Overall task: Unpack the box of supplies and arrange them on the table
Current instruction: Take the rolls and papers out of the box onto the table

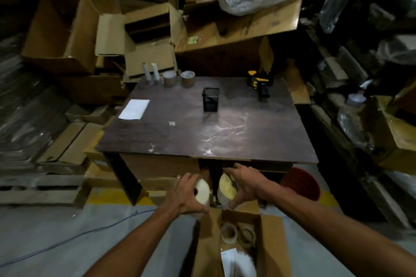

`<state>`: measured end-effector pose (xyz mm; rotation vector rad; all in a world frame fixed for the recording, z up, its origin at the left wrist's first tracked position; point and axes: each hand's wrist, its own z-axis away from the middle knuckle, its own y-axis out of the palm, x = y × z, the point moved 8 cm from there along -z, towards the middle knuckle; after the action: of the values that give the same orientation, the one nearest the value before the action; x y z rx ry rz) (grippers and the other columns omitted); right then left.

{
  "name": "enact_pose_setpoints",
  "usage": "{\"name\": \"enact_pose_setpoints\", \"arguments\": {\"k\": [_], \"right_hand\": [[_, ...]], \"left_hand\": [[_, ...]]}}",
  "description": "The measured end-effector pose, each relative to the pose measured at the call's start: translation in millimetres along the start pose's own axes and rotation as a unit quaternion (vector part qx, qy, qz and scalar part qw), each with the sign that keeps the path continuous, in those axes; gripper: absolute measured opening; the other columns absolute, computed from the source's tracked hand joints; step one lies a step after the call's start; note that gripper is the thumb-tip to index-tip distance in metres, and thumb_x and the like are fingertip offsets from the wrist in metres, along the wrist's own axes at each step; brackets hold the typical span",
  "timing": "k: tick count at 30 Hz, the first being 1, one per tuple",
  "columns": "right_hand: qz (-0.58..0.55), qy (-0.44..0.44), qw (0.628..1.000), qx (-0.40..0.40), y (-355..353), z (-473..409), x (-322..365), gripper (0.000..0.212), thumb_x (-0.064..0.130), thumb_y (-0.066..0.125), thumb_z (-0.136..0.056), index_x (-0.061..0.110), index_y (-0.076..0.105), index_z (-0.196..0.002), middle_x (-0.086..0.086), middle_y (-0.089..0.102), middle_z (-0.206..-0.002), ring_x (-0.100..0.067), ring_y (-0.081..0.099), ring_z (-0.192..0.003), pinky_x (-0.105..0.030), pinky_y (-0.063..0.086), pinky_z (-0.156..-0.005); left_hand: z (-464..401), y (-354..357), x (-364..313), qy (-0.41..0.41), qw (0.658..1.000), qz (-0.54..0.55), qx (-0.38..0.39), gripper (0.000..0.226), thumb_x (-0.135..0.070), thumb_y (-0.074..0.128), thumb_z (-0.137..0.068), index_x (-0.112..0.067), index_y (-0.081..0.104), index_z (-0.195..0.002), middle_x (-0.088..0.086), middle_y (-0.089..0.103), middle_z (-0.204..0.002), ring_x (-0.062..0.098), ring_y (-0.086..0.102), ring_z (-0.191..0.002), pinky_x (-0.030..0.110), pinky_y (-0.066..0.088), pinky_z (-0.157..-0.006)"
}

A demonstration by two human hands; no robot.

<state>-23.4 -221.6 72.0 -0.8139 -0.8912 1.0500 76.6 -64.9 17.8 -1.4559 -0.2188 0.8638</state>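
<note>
Near half of the dark surface (225, 137) lying bare and open, black mesh holder (211, 102) standing mid-surface, tape rolls (177, 78) and white tubes (152, 73) lining the far left corner, yellow tape measure (258, 83) far right, stacked cartons (227, 36) crowding behind.

The cardboard box (265, 252) on the floor runs off the bottom edge, so its near end is unseen. Inside it, white sheets (238, 261) are smeared by blur and cut off too. Just beyond the box, the left hand (188, 193) covers part of a white roll (202, 190), and the right hand (244, 183) hides part of a yellowish roll (227, 186). Both forearms leave the frame below.
</note>
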Motion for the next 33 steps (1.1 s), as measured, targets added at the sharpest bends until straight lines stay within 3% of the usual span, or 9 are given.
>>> {"name": "enact_pose_setpoints", "arguments": {"k": [5, 13, 17, 22, 33], "right_hand": [[-0.026, -0.019, 0.999, -0.032, -72.3, -34.3, 47.6, 0.109, 0.058, 0.085, -0.057, 0.030, 0.030, -0.146, -0.001, 0.044, -0.132, -0.023, 0.050, -0.112, -0.039, 0.050, -0.091], [0.021, -0.018, 0.995, -0.098, -125.8, -140.4, 107.5, 0.117, 0.072, 0.079, -0.046, 0.028, 0.033, -0.144, -0.004, 0.049, -0.130, -0.027, 0.056, -0.108, -0.038, 0.052, -0.088], [0.019, 0.010, 0.995, -0.097, -125.0, -188.9, 123.8, 0.120, 0.073, 0.078, -0.043, 0.023, 0.032, -0.141, -0.007, 0.048, -0.131, -0.030, 0.056, -0.108, -0.041, 0.052, -0.087], [0.011, 0.035, 0.996, -0.081, -109.3, -233.0, 128.5, 0.102, 0.070, 0.078, -0.040, 0.021, 0.046, -0.124, -0.008, 0.051, -0.122, -0.029, 0.058, -0.100, -0.041, 0.054, -0.082], [-0.011, 0.061, 0.995, -0.073, -84.2, -271.8, 137.1, 0.119, 0.066, 0.081, -0.046, 0.021, 0.030, -0.144, -0.011, 0.046, -0.133, -0.036, 0.055, -0.112, -0.045, 0.050, -0.093]], "left_hand": [[-21.7, -92.0, 34.5, 0.005, 1.000, -0.007, -0.017, 0.107, -0.080, 0.067, -0.045, -0.028, 0.042, -0.135, -0.005, 0.047, -0.129, 0.021, 0.048, -0.117, 0.039, 0.045, -0.097], [-71.7, -192.5, 132.5, -0.033, 0.998, -0.007, -0.058, 0.098, -0.070, 0.075, -0.050, -0.029, 0.043, -0.133, -0.002, 0.048, -0.127, 0.023, 0.047, -0.117, 0.039, 0.045, -0.095], [-98.0, -202.0, 173.2, -0.069, 0.997, 0.003, -0.044, 0.098, -0.067, 0.075, -0.052, -0.030, 0.042, -0.136, 0.001, 0.047, -0.131, 0.026, 0.045, -0.122, 0.042, 0.045, -0.099], [-126.0, -189.5, 208.9, -0.087, 0.996, 0.017, -0.031, 0.099, -0.066, 0.076, -0.050, -0.031, 0.041, -0.136, 0.001, 0.047, -0.133, 0.027, 0.044, -0.123, 0.043, 0.045, -0.100], [-147.3, -157.0, 255.9, -0.126, 0.991, 0.046, -0.024, 0.101, -0.070, 0.073, -0.052, -0.033, 0.038, -0.139, 0.002, 0.040, -0.142, 0.035, 0.038, -0.133, 0.050, 0.040, -0.106]]}}
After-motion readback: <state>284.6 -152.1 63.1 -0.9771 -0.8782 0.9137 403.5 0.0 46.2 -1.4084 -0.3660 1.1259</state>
